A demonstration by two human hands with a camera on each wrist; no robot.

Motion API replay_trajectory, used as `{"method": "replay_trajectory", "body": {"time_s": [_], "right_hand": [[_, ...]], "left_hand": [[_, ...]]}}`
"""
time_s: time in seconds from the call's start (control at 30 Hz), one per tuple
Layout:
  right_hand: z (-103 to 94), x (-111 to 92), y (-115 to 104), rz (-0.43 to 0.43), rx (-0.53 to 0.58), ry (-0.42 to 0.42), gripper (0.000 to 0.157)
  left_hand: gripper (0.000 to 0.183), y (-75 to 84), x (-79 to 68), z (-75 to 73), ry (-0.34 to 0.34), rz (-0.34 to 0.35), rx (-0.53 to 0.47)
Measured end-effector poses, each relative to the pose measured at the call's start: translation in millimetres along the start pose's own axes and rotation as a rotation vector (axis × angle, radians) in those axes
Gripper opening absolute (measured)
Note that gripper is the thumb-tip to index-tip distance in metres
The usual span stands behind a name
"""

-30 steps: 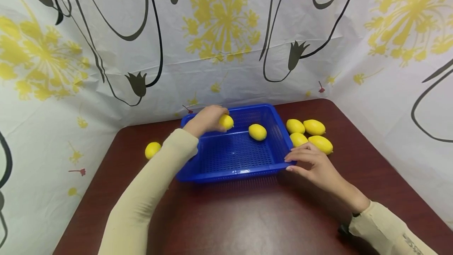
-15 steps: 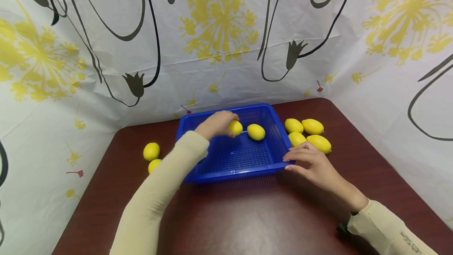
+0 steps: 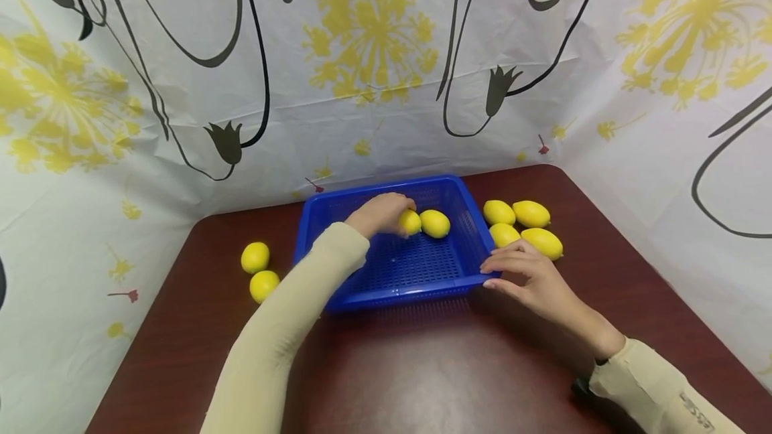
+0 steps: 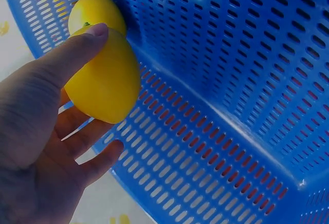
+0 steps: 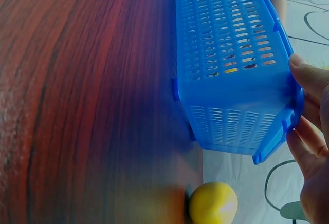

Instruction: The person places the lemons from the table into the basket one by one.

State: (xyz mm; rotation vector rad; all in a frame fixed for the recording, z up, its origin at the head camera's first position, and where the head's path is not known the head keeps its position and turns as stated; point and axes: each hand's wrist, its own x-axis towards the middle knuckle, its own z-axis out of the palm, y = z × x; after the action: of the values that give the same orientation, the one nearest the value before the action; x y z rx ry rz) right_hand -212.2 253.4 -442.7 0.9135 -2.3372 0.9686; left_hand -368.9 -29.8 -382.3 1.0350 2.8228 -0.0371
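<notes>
1. the left hand pinches a lemon inside the basket.
2. a second lemon sits just right of it, nearer the left hand.
3. the right hand pinches the basket's near right corner.

The basket by the hands is blue, the lemons yellow. Below the hands, the tabletop is red-brown with darker grain; ahead, white cloth bears yellow, dark grey and red florals. Sleeves: beige.
</notes>
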Motion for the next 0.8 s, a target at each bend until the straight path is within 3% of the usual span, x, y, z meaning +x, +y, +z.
{"method": "replay_trajectory", "body": {"time_s": [0.23,0.8], "right_hand": [[-1.0,0,-2,0.019,0.006,-0.004,0.033],[1.9,0,2,-0.032,0.000,0.025,0.033]], "left_hand": [[0.061,4.4,8.3,7.8,-0.022,0.004,0.022],[0.062,10.2,12.8,19.6,-0.033,0.005,0.051]]}}
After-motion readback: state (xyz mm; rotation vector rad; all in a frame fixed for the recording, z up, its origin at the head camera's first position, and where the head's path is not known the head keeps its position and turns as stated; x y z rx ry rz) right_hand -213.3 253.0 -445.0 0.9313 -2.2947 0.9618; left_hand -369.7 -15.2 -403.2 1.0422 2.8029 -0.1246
